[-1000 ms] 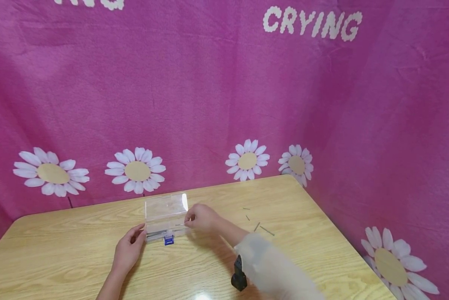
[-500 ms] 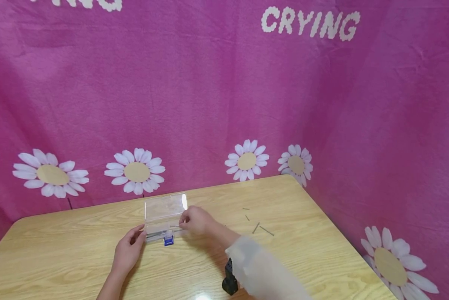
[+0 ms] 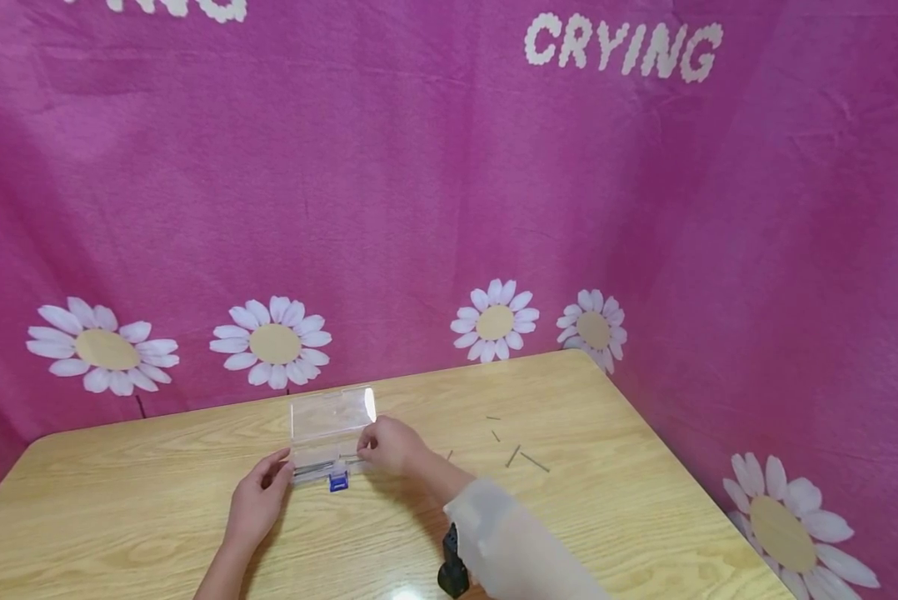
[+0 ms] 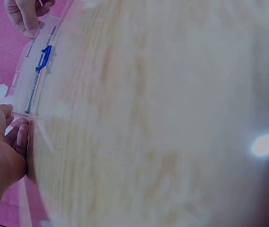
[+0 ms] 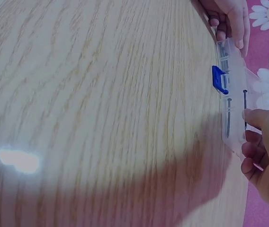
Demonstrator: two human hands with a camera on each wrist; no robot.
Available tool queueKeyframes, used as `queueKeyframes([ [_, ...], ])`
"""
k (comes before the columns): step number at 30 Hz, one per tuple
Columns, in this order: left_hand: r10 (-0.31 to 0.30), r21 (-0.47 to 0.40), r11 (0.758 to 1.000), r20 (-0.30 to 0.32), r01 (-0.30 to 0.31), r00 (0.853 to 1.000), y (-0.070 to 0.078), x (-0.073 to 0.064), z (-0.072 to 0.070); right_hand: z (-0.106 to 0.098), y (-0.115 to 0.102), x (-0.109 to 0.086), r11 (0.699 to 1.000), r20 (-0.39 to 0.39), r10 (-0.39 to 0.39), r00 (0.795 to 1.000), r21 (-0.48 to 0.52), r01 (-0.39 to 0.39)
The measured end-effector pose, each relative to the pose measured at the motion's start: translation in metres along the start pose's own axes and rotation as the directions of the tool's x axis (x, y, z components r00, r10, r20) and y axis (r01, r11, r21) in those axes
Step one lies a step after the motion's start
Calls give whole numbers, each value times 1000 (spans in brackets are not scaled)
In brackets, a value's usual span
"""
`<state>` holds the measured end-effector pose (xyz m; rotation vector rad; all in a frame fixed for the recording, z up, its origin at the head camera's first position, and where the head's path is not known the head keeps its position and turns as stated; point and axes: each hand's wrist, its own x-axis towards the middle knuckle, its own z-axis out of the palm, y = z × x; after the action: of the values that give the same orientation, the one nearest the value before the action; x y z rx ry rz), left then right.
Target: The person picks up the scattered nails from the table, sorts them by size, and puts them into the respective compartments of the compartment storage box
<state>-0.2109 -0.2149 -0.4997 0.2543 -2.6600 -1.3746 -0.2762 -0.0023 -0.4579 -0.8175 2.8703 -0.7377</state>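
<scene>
A clear plastic box (image 3: 310, 456) lies on the table with its see-through lid (image 3: 327, 417) raised at the back and a blue latch (image 3: 338, 482) hanging at the front. My left hand (image 3: 256, 500) grips the box's left end between thumb and fingers. Between thumb and fingertips, my right hand (image 3: 395, 446) pinches a dark nail (image 5: 245, 98) over the right part of the box. Another nail (image 5: 228, 118) lies in the front right compartment. Long nails (image 4: 32, 94) lie in the front left compartment. My right fingers hide part of the pinched nail.
Several loose nails (image 3: 513, 456) are scattered on the wooden table (image 3: 569, 517) to the right of the box. One nail (image 3: 450, 456) sits beside my right forearm. A pink curtain (image 3: 389, 208) with daisies hangs behind the table. A black camera (image 3: 452, 571) is under my right sleeve.
My right hand has shifted a little left over the box, bringing the nail further over it. My left hand has stayed at the box's left end.
</scene>
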Motion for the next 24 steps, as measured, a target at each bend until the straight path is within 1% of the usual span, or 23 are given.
queueKeyframes([
  [6,13,-1,1000,-10,-13,1000,0,1,0,2,1,-2,1000,-17,1,1000,-5,-1],
  [11,12,-7,1000,-5,-12,1000,1,0,0,1,0,-5,1000,-35,5,999,-4,-5],
  [19,2,-3,1000,8,-2,1000,1,-1,-1,-3,1,-6,999,-43,22,999,47,-20],
  [24,3,-4,1000,6,-3,1000,2,-1,-2,-8,5,-7,998,-63,4,998,68,1],
])
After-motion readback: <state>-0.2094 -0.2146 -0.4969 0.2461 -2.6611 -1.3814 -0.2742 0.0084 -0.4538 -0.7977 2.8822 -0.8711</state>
